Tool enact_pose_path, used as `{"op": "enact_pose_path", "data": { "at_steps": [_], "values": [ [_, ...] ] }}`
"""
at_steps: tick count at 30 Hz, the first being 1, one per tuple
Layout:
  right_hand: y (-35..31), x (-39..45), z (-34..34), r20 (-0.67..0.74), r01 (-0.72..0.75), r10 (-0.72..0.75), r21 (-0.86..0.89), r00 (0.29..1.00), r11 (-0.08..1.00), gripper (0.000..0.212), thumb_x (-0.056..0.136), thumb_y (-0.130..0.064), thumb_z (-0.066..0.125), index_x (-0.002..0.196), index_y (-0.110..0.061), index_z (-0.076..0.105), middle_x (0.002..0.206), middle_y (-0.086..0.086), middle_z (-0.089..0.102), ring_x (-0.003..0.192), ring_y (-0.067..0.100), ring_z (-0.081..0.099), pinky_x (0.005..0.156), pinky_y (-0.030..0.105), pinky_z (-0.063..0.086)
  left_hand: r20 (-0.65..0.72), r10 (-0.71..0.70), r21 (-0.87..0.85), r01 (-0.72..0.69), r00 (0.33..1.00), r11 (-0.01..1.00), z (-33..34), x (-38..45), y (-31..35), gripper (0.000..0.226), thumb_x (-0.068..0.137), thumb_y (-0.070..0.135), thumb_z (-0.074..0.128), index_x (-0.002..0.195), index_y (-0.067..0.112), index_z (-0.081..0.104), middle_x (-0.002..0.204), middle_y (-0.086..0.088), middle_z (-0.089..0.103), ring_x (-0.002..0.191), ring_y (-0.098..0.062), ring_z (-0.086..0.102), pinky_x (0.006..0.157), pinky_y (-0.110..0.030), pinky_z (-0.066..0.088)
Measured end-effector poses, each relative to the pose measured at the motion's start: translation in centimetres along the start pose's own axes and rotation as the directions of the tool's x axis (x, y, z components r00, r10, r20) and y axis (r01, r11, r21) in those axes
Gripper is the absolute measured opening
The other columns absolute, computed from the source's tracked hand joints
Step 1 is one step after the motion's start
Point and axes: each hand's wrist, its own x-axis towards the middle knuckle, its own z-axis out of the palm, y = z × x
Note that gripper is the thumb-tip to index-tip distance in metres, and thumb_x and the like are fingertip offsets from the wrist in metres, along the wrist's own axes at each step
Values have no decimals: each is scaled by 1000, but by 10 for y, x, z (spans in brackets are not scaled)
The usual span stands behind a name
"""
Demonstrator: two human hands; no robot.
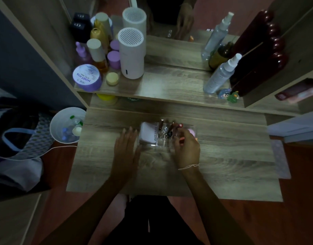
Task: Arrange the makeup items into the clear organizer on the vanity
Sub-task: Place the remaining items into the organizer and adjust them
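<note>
A clear organizer (153, 145) sits at the middle of the wooden vanity top (223, 156). Its left compartment holds a white compact (148, 134). Several slim lip and makeup tubes (161, 125) stand in the middle slots, and a pink sponge (192, 131) lies at the right end. My left hand (126, 144) rests flat on the table, fingers apart, touching the organizer's left side. My right hand (186, 147) hovers over the organizer's right part, its fingers pinched on a small orange-tipped item (181, 139) that is mostly hidden.
The raised shelf (169, 89) behind holds a purple jar (86, 77), bottles, a white cylinder device (131, 53) and spray bottles (221, 75) before a mirror. A white bin (66, 124) stands left of the table, with bags on the floor beyond it.
</note>
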Motion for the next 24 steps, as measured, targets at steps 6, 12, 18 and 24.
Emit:
{"op": "enact_pose_path", "data": {
  "at_steps": [6, 12, 18, 24],
  "values": [
    [2, 18, -27, -95, 62, -55, 67, 994, 996, 23, 85, -4, 62, 106, -11, 64, 96, 10, 71, 79, 23, 66, 72, 38, 56, -61, 101, -91, -106, 993, 990, -9, 66, 30, 39, 92, 15, 50, 129, 6, 47, 127, -18, 55, 118, -30, 49, 98, -37, 40],
    [17, 36, -26, 72, 32, -35, 49, 997, 998, 33, 81, -4, 66, 114, -9, 61, 107, 13, 67, 96, 28, 62, 84, 45, 53, 107, 214, -47, -210, 971, 977, -2, 92, 41, 42, 89, 16, 59, 129, 9, 50, 120, -18, 56, 111, -30, 49, 90, -30, 35],
    [21, 46, -17, 197, 79, -70, -36, 978, 996, 38, 79, -13, 70, 115, -18, 60, 114, 8, 66, 103, 29, 58, 92, 41, 47, 179, 223, -20, -223, 958, 975, 7, 98, 38, 36, 86, 15, 62, 121, 9, 56, 113, -16, 60, 104, -29, 51, 83, -28, 35],
    [23, 54, -8, 256, 92, -61, -111, 965, 990, 30, 82, -21, 68, 111, -20, 62, 110, 6, 68, 102, 28, 57, 90, 42, 46, 197, 239, -36, -236, 951, 971, 12, 103, 40, 23, 85, 10, 62, 108, 6, 62, 108, -14, 65, 101, -27, 55, 83, -26, 35]
  ]
}}
